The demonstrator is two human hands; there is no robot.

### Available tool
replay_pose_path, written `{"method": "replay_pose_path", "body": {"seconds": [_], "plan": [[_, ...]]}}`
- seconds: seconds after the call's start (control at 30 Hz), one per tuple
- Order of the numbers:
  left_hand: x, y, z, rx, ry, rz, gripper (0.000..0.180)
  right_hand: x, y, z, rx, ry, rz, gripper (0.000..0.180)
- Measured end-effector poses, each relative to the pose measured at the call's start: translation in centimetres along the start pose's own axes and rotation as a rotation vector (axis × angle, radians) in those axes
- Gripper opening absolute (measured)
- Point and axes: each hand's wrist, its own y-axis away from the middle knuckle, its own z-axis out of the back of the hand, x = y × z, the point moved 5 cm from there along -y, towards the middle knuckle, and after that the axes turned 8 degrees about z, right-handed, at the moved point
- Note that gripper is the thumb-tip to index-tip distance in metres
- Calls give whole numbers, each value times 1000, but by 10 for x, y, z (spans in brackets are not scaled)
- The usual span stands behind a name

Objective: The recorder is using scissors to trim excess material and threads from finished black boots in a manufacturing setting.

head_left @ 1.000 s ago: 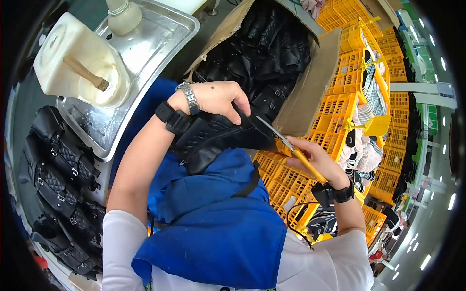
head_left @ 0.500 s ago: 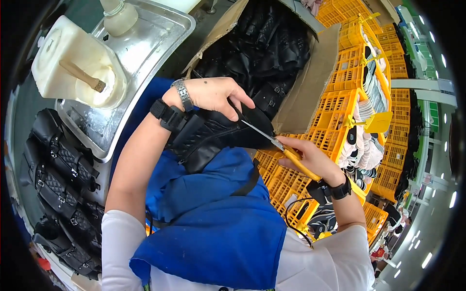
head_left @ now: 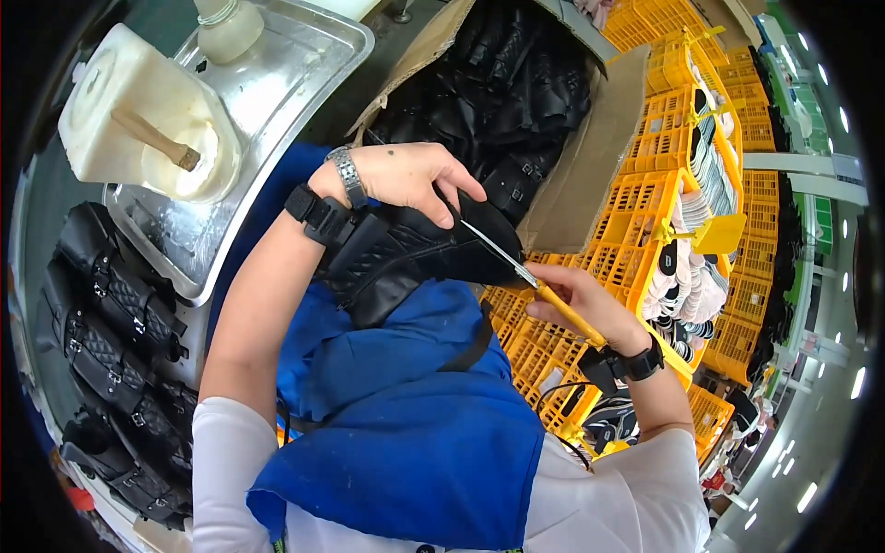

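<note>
Black boot (head_left: 419,258) lies across the blue apron (head_left: 396,405), whose folds likely prop it. The left hand (head_left: 401,175) curls at its edge, perhaps steadying it; against black, I can't tell whether it pinches. The right hand (head_left: 590,302) grips yellow-handled scissors (head_left: 533,279), blades angled there.

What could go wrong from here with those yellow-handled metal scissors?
In the right hand, the yellow-handled metal scissors point toward the bare left hand, so a slip might nick a finger. Their blades lie close to the quilted black leather boot piece, which could get scratched or cut. It rests on the creased blue cloth over the lap, so it might shift.
</note>
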Motion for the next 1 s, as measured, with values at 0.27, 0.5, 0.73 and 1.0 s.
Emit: {"method": "replay_pose_path", "body": {"seconds": [0.27,0.5,0.73,1.0], "plan": [[2,1,-1,-14,-7,-5,54,-7,1,-6,-32,-104,-39,47],[6,0,-1,-5,16,-18,57,11,0,-8,-137,-131,-64,38],[11,4,5,-66,46,133,71,-7,-2,8,-244,-284,32,36],[112,33,-53,-563,-177,333,110,-37,-8,6,-497,-663,39,40]]}}
